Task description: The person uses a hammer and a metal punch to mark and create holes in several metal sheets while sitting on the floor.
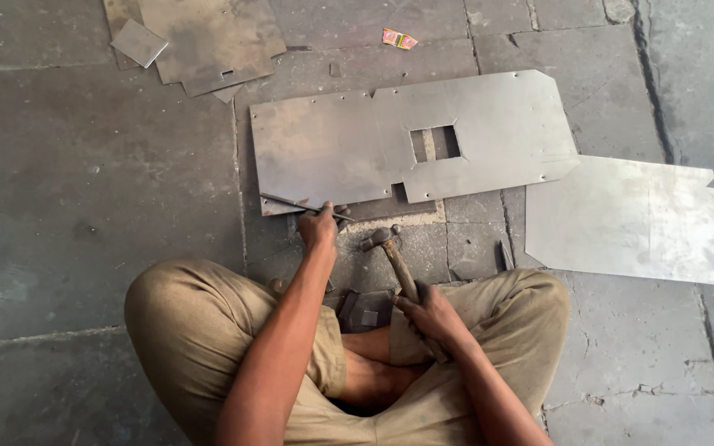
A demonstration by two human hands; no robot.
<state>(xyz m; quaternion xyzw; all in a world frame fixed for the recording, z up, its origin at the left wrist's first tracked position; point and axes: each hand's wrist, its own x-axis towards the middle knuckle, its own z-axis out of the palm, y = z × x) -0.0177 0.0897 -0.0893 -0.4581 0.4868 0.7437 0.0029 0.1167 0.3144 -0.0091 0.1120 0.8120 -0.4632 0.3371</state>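
I sit cross-legged on a stone floor. My left hand [319,225] grips a thin metal rod [291,202] laid along the near left edge of a large grey metal sheet [332,149] with a square cut-out. My right hand [430,315] holds a hammer [394,256] by its wooden handle. The hammer's head hovers just right of my left hand, near the sheet's lower edge. A small dark metal block [365,312] rests between my knees.
A second bright metal sheet [630,219] lies on the right, touching the first. More sheet pieces [204,37] are stacked at the top left. A small colourful wrapper [399,38] lies on the floor at the top. Floor slabs show cracks and joints.
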